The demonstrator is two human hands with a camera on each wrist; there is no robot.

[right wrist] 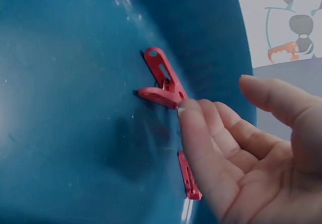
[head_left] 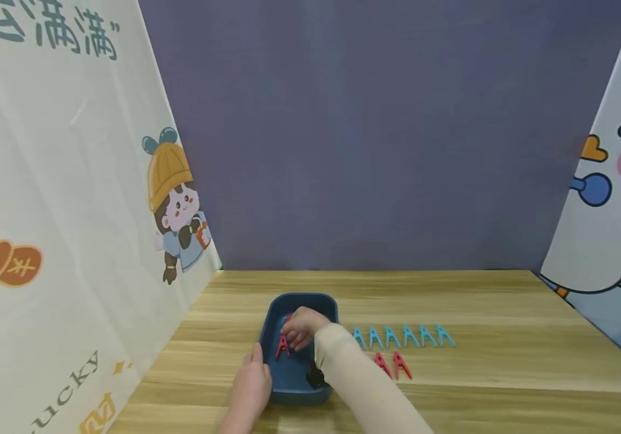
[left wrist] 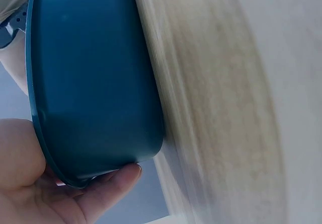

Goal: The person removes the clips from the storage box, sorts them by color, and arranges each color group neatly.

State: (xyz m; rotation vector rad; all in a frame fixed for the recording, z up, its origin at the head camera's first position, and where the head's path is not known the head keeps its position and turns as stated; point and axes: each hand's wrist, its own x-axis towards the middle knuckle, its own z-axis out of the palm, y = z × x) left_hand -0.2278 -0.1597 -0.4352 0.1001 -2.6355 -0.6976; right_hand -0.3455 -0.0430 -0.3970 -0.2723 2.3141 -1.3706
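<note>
A dark blue plastic bin (head_left: 295, 398) stands on the table. My left hand (head_left: 251, 380) grips its near left rim, thumb and fingers on either side of the wall in the left wrist view. Inside the bin is my right hand (head_left: 306, 328), its fingertips against a red clothespin (right wrist: 173, 89) that lies on the bin floor. The right thumb is held apart from the fingers, so nothing is pinched. Another red clothespin (right wrist: 189, 179) lies near the bin wall, partly behind the fingers.
Right of the bin, several light blue clothespins (head_left: 390, 335) lie in a row. Red clothespins (head_left: 400, 363) lie in front of them, partly hidden by the right sleeve (head_left: 365, 380). Printed cloths (head_left: 82, 181) flank the wooden table (head_left: 506, 349), and a grey-blue backdrop (head_left: 375, 132) stands behind.
</note>
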